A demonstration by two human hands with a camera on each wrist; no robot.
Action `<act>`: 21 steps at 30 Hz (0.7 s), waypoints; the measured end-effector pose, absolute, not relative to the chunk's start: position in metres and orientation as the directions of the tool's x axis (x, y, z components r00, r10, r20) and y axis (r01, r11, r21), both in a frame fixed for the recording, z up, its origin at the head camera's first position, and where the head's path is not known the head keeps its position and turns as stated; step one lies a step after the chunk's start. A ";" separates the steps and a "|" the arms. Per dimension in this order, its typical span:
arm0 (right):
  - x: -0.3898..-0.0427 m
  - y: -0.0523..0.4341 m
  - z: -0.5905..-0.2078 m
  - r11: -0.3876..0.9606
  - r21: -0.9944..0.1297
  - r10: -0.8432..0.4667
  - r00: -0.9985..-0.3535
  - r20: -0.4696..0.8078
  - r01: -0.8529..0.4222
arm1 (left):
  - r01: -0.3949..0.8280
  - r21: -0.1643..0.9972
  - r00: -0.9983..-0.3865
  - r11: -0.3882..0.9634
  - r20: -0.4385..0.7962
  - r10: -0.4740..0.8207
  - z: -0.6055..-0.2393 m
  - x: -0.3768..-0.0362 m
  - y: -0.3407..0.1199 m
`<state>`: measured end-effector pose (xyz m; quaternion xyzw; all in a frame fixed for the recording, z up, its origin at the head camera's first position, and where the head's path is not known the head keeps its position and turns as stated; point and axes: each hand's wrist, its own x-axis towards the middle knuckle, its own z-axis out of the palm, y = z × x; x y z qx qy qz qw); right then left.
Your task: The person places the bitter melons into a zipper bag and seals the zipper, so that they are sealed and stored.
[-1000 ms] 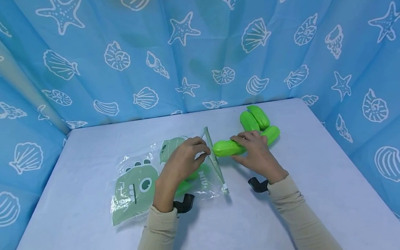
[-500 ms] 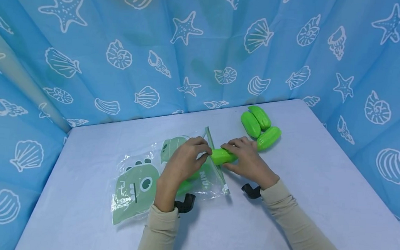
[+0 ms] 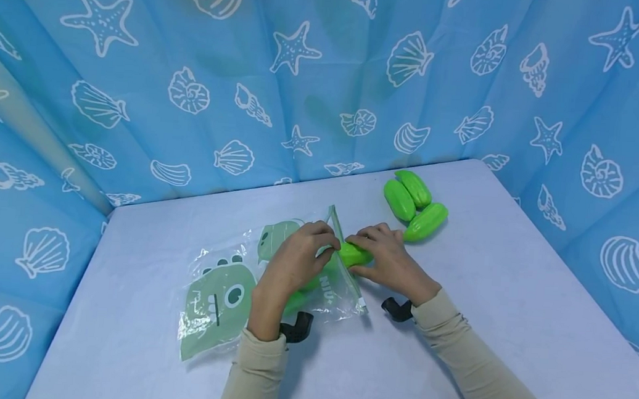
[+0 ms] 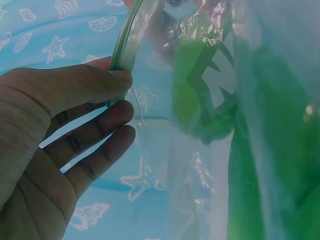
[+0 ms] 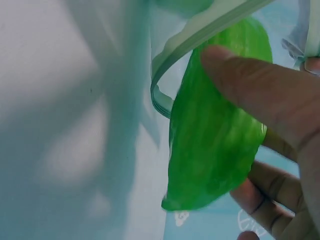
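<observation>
My right hand (image 3: 390, 263) grips a bright green, ridged toy cucumber (image 3: 352, 255) at the mouth of a clear zip bag (image 3: 217, 303) with a green dinosaur print. In the right wrist view the cucumber's (image 5: 215, 135) far end is inside the bag's strip (image 5: 200, 30), while its pointed end sticks out under my thumb. My left hand (image 3: 296, 256) pinches the bag's upper rim. The left wrist view shows thumb and finger on that green rim (image 4: 129, 40), with the other fingers apart. Through the film, green shapes (image 4: 275, 150) show inside the bag.
Several similar green cucumbers (image 3: 400, 200) lie close together at the back right of the white table (image 3: 143, 255). A blue curtain (image 3: 327, 82) with white shells and starfish hangs behind and beside it. Black angled mounts (image 3: 296, 328) sit at both wrists.
My right hand has moved left with the cucumber, bringing its end into the bag's mouth. The left hand has kept its pinch on the rim, nearly still.
</observation>
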<state>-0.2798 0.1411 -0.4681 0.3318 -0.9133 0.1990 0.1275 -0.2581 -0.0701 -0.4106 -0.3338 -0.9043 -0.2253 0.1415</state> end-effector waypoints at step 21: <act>-0.274 0.125 -0.469 0.631 -0.374 -0.567 -0.733 0.376 -0.680 | 0.676 0.308 -0.730 0.670 0.409 0.548 -0.413 -0.259 -0.068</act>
